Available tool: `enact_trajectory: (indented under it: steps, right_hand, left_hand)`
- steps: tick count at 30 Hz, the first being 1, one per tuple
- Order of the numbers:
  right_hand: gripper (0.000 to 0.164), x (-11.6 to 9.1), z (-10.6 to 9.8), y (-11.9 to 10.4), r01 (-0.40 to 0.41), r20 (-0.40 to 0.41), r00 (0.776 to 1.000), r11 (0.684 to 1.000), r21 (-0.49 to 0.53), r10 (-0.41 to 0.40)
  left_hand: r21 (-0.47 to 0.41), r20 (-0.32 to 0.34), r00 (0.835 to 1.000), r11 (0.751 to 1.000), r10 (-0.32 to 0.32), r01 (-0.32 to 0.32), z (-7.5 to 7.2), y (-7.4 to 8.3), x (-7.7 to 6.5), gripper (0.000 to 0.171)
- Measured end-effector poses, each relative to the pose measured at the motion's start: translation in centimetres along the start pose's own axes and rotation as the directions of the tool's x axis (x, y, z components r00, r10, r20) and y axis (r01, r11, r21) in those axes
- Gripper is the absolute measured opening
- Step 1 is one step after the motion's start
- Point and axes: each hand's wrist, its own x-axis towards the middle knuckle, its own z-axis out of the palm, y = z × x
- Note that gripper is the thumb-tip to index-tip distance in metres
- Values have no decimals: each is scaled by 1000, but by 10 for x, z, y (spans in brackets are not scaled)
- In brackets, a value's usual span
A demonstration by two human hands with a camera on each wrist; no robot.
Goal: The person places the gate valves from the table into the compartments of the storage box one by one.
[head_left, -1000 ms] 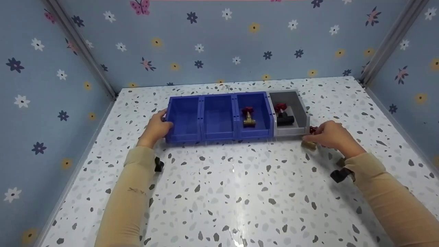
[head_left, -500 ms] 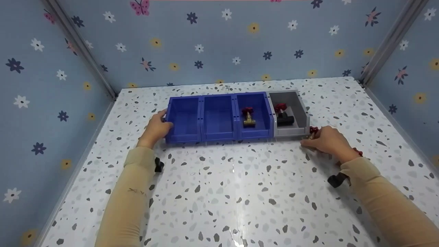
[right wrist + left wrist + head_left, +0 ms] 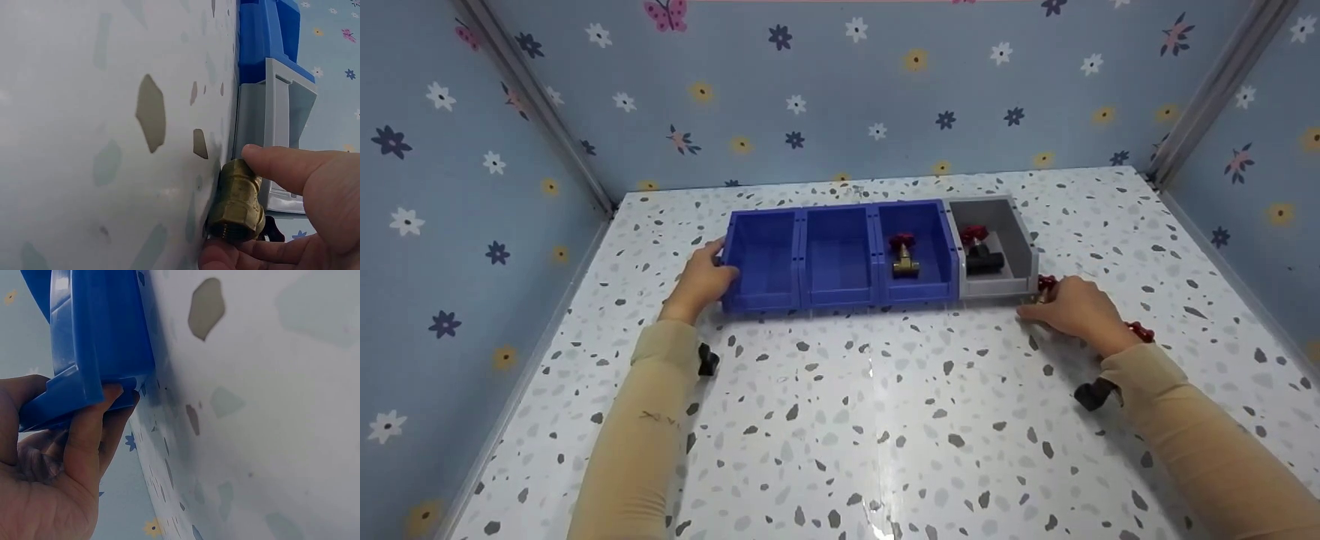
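Observation:
My left hand (image 3: pixel 701 281) grips the outer side wall of the leftmost blue bin (image 3: pixel 761 304), thumb inside its edge. In the left wrist view, fingers (image 3: pixel 87 444) curl against the outside of that bin. At the right end of the row, my right hand (image 3: pixel 1084 311) pinches a brass valve (image 3: pixel 236 197) with a red handwheel (image 3: pixel 1046 283), close to the grey bin (image 3: pixel 997 288). The right wrist view has the valve's body between thumb and fingers, low beside the tabletop. A brass valve (image 3: pixel 905 267) lies in the third blue bin, and a black-bodied valve (image 3: pixel 984 262) in the grey one.
Three blue bins and the grey bin stand in one row. Another red handwheel (image 3: pixel 1141 331) shows behind my right wrist, partly hidden. A speckled white tabletop (image 3: pixel 870 420) lies in front, with flowered panels (image 3: pixel 840 90) behind and at both sides.
My right hand has shifted slightly down and left, tilting the brass valve so its body is now mostly behind the fingers. The red handwheel behind the wrist has come into view. My left hand stays put.

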Motion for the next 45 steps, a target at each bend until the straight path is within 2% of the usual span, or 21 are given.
enact_trajectory:
  steps: [7,20,33,45]
  right_hand:
    - [45,-1,-4,3,-8,33,999,998,63,5]
    - [40,-1,-11,10,56,-131,991,988,146,-37]
    - [63,-2,-21,8,131,-247,966,966,224,-73]
    - [67,-6,-24,-1,152,-315,947,949,277,-60]
  left_hand:
    - [-14,-1,1000,1000,18,-18,-1,0,0,79]
    - [9,-12,1000,1000,17,-17,0,1,-1,78]
    - [15,-16,1000,1000,13,-13,0,1,-1,77]
    - [0,-5,1000,1000,24,-24,0,2,-2,77]
